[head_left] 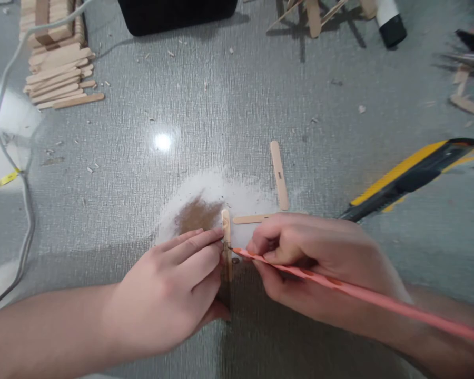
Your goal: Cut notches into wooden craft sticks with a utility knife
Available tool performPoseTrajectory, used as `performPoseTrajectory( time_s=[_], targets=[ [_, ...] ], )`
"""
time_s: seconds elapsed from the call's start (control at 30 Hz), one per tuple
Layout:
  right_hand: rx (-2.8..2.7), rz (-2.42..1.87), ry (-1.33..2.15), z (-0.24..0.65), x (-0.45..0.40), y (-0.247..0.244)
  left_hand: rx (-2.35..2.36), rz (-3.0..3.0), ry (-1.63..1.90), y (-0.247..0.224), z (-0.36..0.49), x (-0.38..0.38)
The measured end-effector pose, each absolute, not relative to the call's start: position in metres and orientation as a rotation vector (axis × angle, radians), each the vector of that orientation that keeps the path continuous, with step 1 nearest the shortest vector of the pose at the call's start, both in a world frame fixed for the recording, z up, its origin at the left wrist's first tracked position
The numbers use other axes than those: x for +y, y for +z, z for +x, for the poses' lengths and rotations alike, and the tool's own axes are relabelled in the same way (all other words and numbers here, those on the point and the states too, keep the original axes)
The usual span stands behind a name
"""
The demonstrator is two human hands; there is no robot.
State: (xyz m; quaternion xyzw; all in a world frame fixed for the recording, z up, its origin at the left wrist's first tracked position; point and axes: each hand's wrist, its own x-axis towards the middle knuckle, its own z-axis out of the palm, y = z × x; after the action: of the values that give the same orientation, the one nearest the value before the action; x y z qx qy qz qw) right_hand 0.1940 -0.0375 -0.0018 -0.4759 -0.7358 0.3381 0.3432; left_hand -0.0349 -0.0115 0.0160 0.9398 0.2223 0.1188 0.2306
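Observation:
My right hand [300, 258] grips a pink pencil [339, 286], whose dark tip meets the edge of a wooden popsicle stick [227, 226]. That stick lies upright in the view, and my left hand [177, 284] holds it from the left, fingers closed together against it. Part of the stick is hidden under the fingers. Just right of it, a second popsicle stick [248, 219] lies crosswise, its far end partly behind my right hand. Farther up rests a third popsicle stick [279, 175] with a small notch or mark at its middle.
A yellow and black utility knife [411, 176] lies at the right. Stacked popsicle sticks [59, 79] fill the upper left, beside a grey cable [27, 205]. A black object [177, 16] stands at the top. Wood scraps dot the grey table [122, 173].

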Motion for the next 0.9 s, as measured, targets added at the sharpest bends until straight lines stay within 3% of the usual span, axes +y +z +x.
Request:
performPoseTrajectory(
  time_s=[0.9],
  targets=[
    [-1.891, -1.088, 0.931, 0.203, -0.038, 0.0, 0.638, 2.572, 0.432, 0.014, -0.038, 0.01]
  ],
)
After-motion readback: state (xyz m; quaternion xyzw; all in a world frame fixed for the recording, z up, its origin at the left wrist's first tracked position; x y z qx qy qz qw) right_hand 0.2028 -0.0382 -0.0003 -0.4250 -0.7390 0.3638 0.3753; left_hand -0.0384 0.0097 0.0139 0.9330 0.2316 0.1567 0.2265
